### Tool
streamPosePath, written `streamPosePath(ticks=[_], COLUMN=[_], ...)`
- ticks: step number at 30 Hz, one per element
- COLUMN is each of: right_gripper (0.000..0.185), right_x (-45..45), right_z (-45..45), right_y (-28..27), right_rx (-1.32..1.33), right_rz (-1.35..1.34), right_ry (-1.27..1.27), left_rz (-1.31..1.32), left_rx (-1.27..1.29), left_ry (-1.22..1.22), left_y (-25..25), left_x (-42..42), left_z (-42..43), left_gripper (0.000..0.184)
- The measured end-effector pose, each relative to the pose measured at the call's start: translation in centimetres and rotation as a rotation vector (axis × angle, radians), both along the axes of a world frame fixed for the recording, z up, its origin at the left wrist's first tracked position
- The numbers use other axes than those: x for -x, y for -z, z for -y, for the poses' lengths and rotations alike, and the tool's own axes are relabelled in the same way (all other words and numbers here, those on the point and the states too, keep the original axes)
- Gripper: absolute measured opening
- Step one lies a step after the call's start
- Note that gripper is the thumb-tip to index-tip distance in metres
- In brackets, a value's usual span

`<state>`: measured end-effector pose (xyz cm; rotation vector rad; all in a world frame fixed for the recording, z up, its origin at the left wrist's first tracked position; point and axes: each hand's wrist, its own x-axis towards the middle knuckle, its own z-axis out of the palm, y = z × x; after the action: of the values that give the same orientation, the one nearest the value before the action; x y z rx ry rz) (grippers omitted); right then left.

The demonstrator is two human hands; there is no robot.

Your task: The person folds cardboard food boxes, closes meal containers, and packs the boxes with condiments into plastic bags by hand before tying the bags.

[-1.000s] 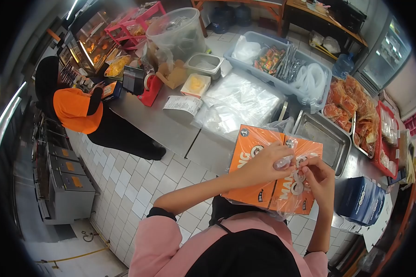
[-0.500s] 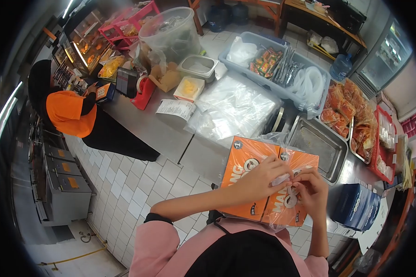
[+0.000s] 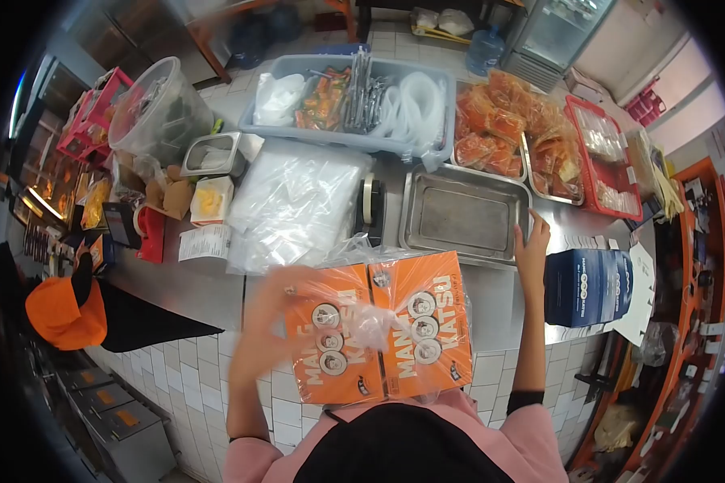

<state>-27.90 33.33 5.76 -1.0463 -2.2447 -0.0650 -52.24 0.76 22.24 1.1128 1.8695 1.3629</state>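
Note:
Two orange boxes point(image 3: 330, 370) lie side by side at the counter's near edge, wrapped in a clear plastic bag whose bunched knot point(image 3: 372, 326) sits between them. My left hand point(image 3: 267, 318) is at their left side, smeared by motion, so its fingers are hard to read. At the right, my right hand point(image 3: 533, 241) reaches forward with fingers apart, at the right rim of a shallow metal tray point(image 3: 463, 217). Nothing shows between those fingers. A stack of clear plastic bags point(image 3: 298, 201) lies beyond the boxes, beside a black tape dispenser point(image 3: 372, 205).
A blue-grey bin point(image 3: 258, 121) of sachets and cutlery stands behind. Bagged orange food point(image 3: 495, 121) and a red basket point(image 3: 600, 205) are back right; a dark blue box point(image 3: 584, 286) is right. A co-worker in an orange top point(image 3: 68, 310) stands left.
My hands have parted from the bag's knot: the left toward the boxes' left side, the right to the tray's rim. The camera view has turned rightward, and the boxes appear further left.

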Motion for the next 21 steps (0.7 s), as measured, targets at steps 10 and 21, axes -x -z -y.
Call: streamPosePath(ticks=[10,21], right_gripper=[0.049,0.074], right_x=[-6.4,18.3], right_z=[-9.0,2.3], right_y=[7.2,-0.1], right_rx=[0.570,0.876], right_rz=[-0.001,0.130], right_ry=[0.281,-0.516], left_rz=[0.560,0.816], left_rx=[-0.157,-0.048], left_ry=[-1.197,-1.314], left_y=[25.0,25.3], left_x=[16.2,18.9], left_z=[14.2,13.4], left_gripper=[0.046,0.076])
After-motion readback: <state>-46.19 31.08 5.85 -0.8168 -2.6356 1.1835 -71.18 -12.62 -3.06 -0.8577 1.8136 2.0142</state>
